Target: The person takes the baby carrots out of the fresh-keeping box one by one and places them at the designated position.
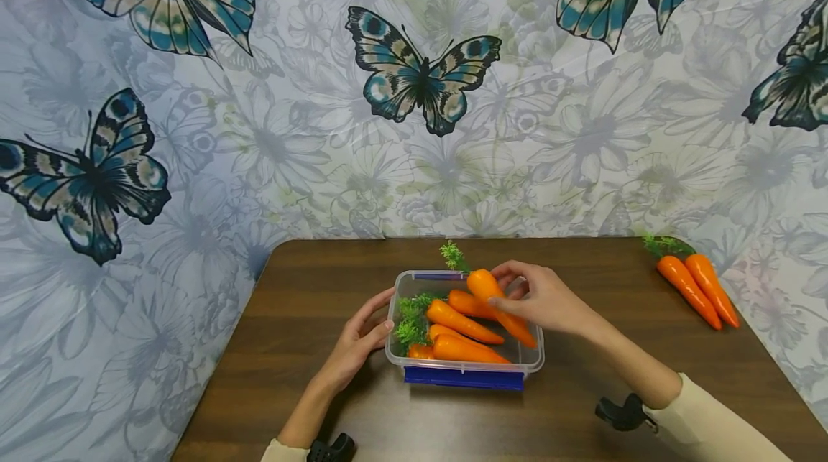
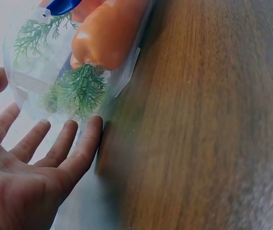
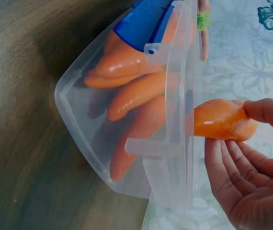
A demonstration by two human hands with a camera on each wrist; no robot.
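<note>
A clear plastic container with blue latches stands on the table, holding several glossy orange carrots with feathery green tops. Between thumb and fingers, my right hand pinches another carrot near its thick end. That carrot slants over the container's right rear part, its narrow end reaching below the rim in the head view. My left hand is at the container's left side, fingers extended along the wall. In the left wrist view, its fingertips are right at the plastic.
Two more carrots with a green top lie at the table's right rear edge. The brown wooden table backs onto a butterfly-patterned cloth. Black wrist bands are on both forearms.
</note>
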